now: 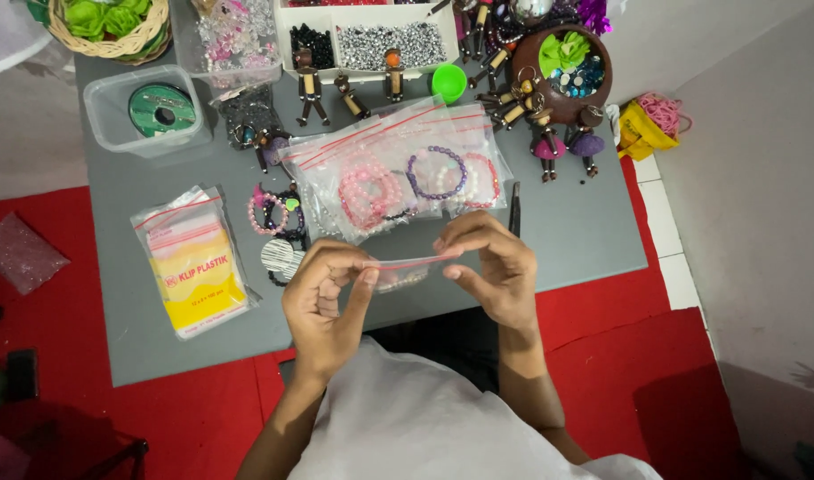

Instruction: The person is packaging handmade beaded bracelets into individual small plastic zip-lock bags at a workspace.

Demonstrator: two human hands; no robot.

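Note:
Both hands hold a small clear zip bag (pixel 405 271) with a red seal strip just above the near edge of the grey table (pixel 140 329). My left hand (pixel 322 307) pinches its left end between thumb and fingers. My right hand (pixel 491 267) pinches the right end along the seal. Something pale lies inside the bag; I cannot make out what. Just beyond the hands lies a fanned pile of clear zip bags (pixel 398 169) with bead bracelets in pink, purple and red.
A yellow pack of plastic bags (pixel 196 267) lies at the left. Loose bracelets (pixel 278 218), black tweezers (pixel 515 209), small wooden dolls (pixel 311 89), a green cap (pixel 449 83), a brown bowl (pixel 602 89), bead trays (pixel 371 40), a clear tub (pixel 100 116) holding a green wire spool (pixel 161 108) crowd the table. Red floor surrounds it.

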